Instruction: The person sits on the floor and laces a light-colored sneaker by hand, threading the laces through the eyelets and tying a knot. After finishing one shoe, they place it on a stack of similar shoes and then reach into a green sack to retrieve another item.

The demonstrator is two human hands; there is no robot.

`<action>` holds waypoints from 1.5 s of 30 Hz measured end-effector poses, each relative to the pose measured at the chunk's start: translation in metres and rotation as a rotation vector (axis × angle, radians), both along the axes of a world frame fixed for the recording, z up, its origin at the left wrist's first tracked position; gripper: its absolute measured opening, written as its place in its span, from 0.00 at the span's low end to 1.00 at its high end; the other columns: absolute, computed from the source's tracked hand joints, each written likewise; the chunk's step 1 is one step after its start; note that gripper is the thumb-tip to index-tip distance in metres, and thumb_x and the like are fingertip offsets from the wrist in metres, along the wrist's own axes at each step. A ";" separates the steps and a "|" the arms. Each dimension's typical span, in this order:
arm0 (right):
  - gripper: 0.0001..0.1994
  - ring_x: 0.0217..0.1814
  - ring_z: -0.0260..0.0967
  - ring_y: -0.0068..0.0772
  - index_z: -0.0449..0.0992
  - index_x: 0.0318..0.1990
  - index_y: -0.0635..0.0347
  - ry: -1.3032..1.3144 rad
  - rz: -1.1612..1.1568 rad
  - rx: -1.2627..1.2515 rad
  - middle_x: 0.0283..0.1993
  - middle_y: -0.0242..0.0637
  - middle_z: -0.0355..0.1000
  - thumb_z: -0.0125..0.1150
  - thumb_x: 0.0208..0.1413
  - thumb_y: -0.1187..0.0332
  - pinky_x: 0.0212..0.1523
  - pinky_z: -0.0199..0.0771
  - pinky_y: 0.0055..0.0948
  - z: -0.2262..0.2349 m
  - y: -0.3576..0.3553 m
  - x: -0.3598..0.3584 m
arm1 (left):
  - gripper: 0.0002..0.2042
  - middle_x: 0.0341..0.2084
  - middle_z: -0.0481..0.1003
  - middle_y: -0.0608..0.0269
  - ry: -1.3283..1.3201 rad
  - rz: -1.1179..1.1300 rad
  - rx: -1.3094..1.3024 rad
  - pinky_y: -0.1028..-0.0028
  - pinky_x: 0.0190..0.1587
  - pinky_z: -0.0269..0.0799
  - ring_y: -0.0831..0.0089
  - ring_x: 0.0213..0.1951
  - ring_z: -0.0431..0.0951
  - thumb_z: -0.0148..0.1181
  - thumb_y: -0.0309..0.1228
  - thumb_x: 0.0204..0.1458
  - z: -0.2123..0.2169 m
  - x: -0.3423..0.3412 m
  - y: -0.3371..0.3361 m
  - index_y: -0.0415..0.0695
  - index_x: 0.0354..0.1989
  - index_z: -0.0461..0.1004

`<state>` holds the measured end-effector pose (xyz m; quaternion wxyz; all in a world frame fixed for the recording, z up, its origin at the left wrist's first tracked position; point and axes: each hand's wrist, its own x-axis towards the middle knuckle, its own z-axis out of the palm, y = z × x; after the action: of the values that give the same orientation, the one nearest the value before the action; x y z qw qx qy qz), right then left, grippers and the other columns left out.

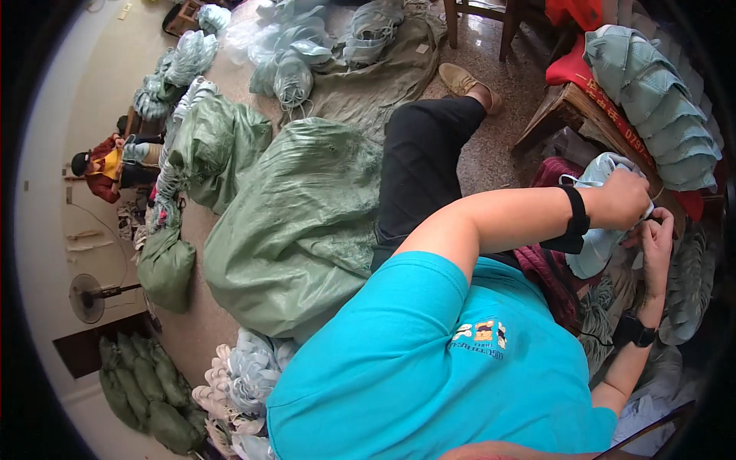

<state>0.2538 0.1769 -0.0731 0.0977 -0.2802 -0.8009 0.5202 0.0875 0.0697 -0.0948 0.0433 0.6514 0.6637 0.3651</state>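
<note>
At the right, a pale blue shoe upper (589,254) with white laces lies across my lap. My left hand (622,201), a black band on its wrist, is closed over the upper and covers its middle. My right hand (656,239), with a black watch on the wrist, is beside the left one at the upper's edge. Its thumb and forefinger are pinched together; whatever they hold is too small to make out. Just beyond my hands, a row of nested pale blue shoe uppers (652,100) rests on a wooden stand (548,115) with a red cloth.
Large green sacks (299,230) fill the floor to my left. Bundles of pale uppers (287,65) lie farther off on sheeting. More uppers (249,372) are heaped at lower left. A fan (88,297) and another person (103,170) are at far left. Bundled laces (599,307) hang near my lap.
</note>
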 end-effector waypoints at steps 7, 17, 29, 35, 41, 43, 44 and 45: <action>0.06 0.40 0.71 0.49 0.76 0.36 0.63 0.016 0.073 0.947 0.36 0.45 0.72 0.60 0.52 0.72 0.41 0.71 0.39 0.052 -0.053 -0.018 | 0.06 0.28 0.76 0.51 -0.389 0.026 0.018 0.60 0.35 0.72 0.56 0.32 0.76 0.58 0.26 0.48 0.018 -0.020 -0.032 0.38 0.33 0.75; 0.06 0.40 0.71 0.35 0.73 0.41 0.66 0.394 0.248 0.303 0.38 0.39 0.72 0.55 0.59 0.73 0.42 0.71 0.28 0.036 -0.097 -0.073 | 0.05 0.25 0.66 0.72 -1.724 -0.306 -0.051 0.80 0.30 0.60 0.82 0.28 0.65 0.54 0.28 0.58 0.072 -0.064 -0.077 0.43 0.39 0.72; 0.12 0.21 0.44 0.07 0.74 0.42 0.60 0.409 -0.334 -0.240 0.22 0.16 0.52 0.48 0.67 0.62 0.20 0.45 0.12 0.017 -0.003 -0.016 | 0.07 0.26 0.67 0.68 -1.670 -0.035 0.156 0.81 0.25 0.55 0.83 0.23 0.58 0.47 0.31 0.62 -0.021 -0.128 -0.096 0.44 0.32 0.67; 0.12 0.26 0.55 0.12 0.73 0.32 0.62 0.259 -0.129 0.127 0.23 0.20 0.60 0.51 0.65 0.65 0.27 0.57 0.19 0.001 -0.018 -0.015 | 0.06 0.26 0.70 0.72 -0.962 0.101 0.046 0.85 0.26 0.57 0.88 0.24 0.62 0.52 0.31 0.63 -0.016 -0.101 -0.085 0.41 0.41 0.71; 0.14 0.24 0.55 0.11 0.73 0.25 0.60 0.071 -0.065 -0.032 0.21 0.21 0.64 0.54 0.63 0.65 0.25 0.57 0.19 0.002 -0.009 -0.012 | 0.04 0.30 0.76 0.66 -1.072 0.025 -0.052 0.83 0.33 0.67 0.83 0.31 0.72 0.53 0.24 0.60 -0.002 -0.080 -0.077 0.38 0.41 0.70; 0.13 0.21 0.53 0.10 0.75 0.26 0.59 0.086 -0.115 -0.200 0.21 0.21 0.64 0.54 0.62 0.64 0.22 0.54 0.18 0.006 -0.010 -0.013 | 0.04 0.30 0.76 0.65 -1.140 0.020 -0.073 0.84 0.31 0.67 0.83 0.29 0.72 0.54 0.23 0.59 -0.003 -0.075 -0.075 0.38 0.40 0.70; 0.13 0.20 0.52 0.10 0.75 0.27 0.58 0.068 -0.163 -0.277 0.21 0.21 0.64 0.54 0.62 0.64 0.21 0.51 0.17 0.018 -0.016 -0.013 | 0.04 0.29 0.75 0.65 -1.168 0.020 -0.088 0.84 0.30 0.66 0.84 0.28 0.72 0.54 0.23 0.59 -0.005 -0.073 -0.075 0.38 0.40 0.69; 0.12 0.18 0.50 0.10 0.76 0.27 0.57 0.050 -0.211 -0.355 0.21 0.21 0.64 0.54 0.61 0.63 0.19 0.49 0.17 0.024 -0.019 -0.014 | 0.03 0.29 0.75 0.65 -1.196 0.021 -0.103 0.84 0.29 0.66 0.84 0.28 0.72 0.55 0.23 0.59 -0.006 -0.071 -0.074 0.38 0.40 0.69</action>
<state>0.2397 0.1579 -0.0489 0.1206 -0.3623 -0.6602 0.6468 0.0163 -0.0044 -0.1006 0.4373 0.3233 0.5475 0.6360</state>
